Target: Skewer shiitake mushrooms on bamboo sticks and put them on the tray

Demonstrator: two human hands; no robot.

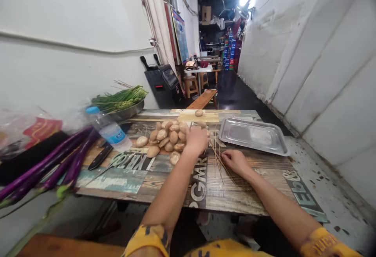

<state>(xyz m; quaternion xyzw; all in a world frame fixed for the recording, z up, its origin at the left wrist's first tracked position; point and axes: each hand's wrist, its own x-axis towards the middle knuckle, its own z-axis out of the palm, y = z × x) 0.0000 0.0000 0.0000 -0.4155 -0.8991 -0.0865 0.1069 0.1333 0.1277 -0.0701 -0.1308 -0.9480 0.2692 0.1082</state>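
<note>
A heap of brown mushrooms [169,134] covers the middle of the table. Over its right edge reaches my left hand [197,140], back of the hand up; its fingers are mostly hidden, so I cannot tell whether they grip a mushroom. Thin bamboo skewers [217,159] lie loosely spread to the right of the heap. My right hand [236,162] rests low beside them, fingers curled and pinched together at the skewers. Whatever sits between these fingertips is too small to make out. Beyond the right hand lies a shallow metal tray [254,136].
On the left are a water bottle [113,133], a black-handled knife [100,157], long purple eggplants [55,167] and a metal bowl [129,111] of green vegetables [120,98]. A single mushroom [199,113] sits near the far edge. A wooden bench [203,99] stands beyond the table.
</note>
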